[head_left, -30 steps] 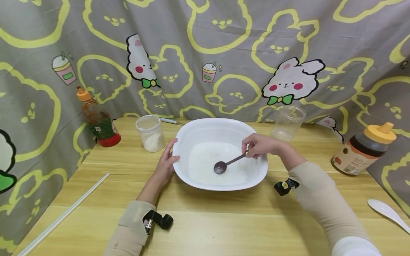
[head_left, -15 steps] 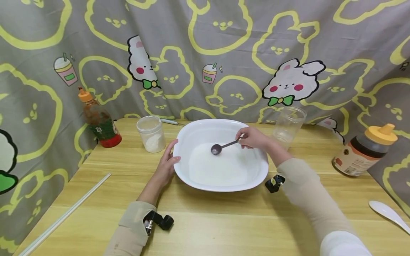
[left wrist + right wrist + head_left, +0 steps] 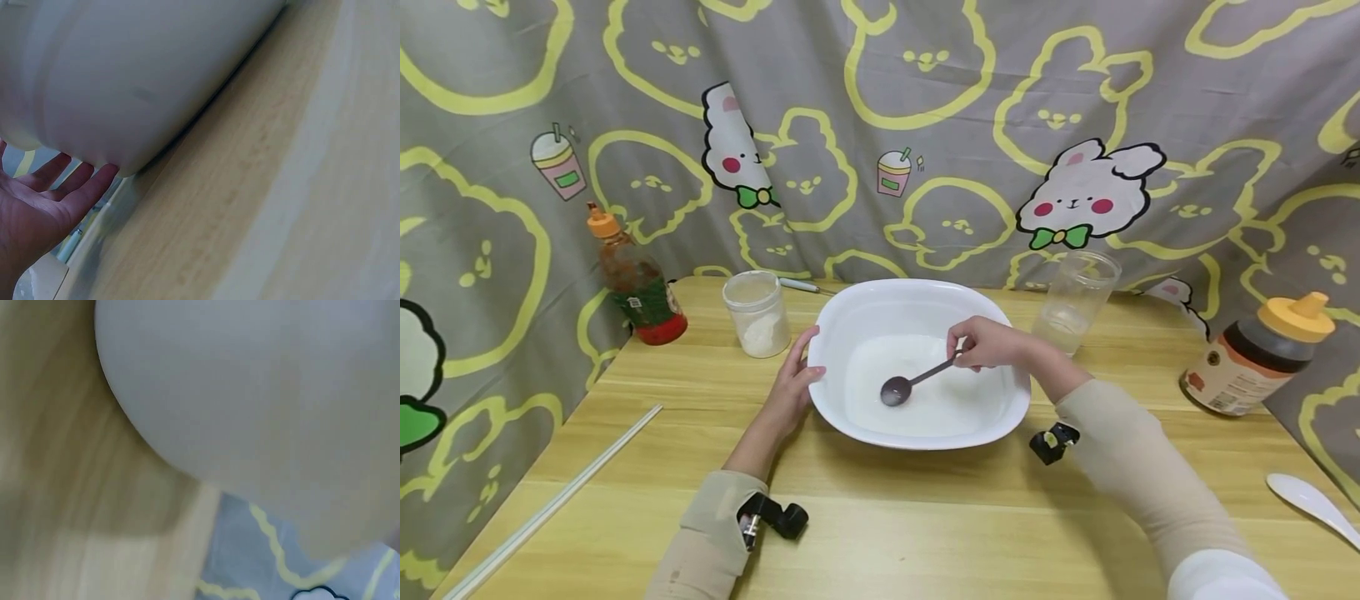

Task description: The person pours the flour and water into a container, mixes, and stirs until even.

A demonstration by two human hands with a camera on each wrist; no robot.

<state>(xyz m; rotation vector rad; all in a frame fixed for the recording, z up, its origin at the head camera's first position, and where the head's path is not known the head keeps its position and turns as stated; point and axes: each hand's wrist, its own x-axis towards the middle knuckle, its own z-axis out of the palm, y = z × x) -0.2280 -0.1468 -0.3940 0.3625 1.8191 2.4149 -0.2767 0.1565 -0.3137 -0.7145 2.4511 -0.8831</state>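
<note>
A white basin stands mid-table, with whitish liquid covering its bottom. My left hand holds the basin's left side, thumb over the rim and fingers against the outer wall. In the left wrist view those fingers touch the basin's outside. My right hand pinches the handle end of a dark brown round-bowled spoon inside the basin. The spoon's bowl is at the liquid, left of the hand. In the right wrist view the basin's outer wall fills much of the frame; the spoon is hidden there.
Left of the basin stand a jar of white powder and a red sauce bottle. Chopsticks lie front left. A clear cup, a yellow-capped bottle and a white spoon are on the right. A curtain hangs behind.
The right hand has moved the brown spoon away from me, then back nearer and to the left within the basin. The left hand has stayed on the rim.
</note>
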